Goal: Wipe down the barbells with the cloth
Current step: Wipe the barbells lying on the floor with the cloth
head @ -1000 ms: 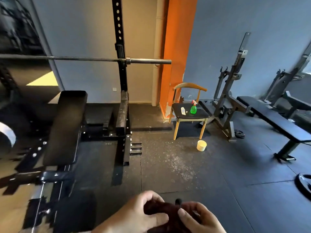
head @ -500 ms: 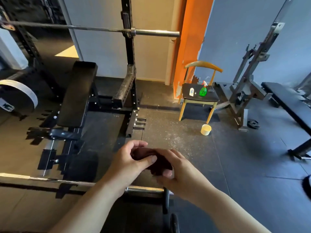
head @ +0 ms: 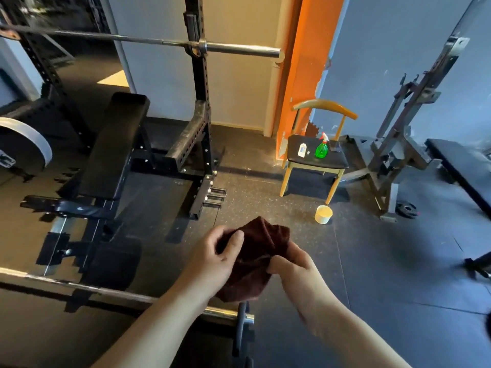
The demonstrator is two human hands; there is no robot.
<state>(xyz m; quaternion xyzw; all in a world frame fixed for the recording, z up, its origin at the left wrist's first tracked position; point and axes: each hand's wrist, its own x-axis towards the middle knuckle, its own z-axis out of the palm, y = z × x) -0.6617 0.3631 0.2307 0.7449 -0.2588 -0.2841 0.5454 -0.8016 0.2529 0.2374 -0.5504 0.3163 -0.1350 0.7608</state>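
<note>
Dark speckled rubber floor. Far wall cream, orange pillar, grey-blue wall right. Black rack with padded bench left. Wooden chair by pillar, green spray bottle on seat; pale tub on floor near it.

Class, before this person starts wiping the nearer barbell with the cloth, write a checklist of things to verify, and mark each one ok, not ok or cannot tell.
1. Cloth in hand: ok, left hand and right hand both have a grip on it.
2. Cloth opened flat: not ok, bunched.
3. Nearer barbell within reach: ok, just below the hands.
4. Cloth touching that bar: not ok, held above.
5. Cloth damp: cannot tell.
6. Green spray bottle to hand: not ok, it stands on the chair.
</note>
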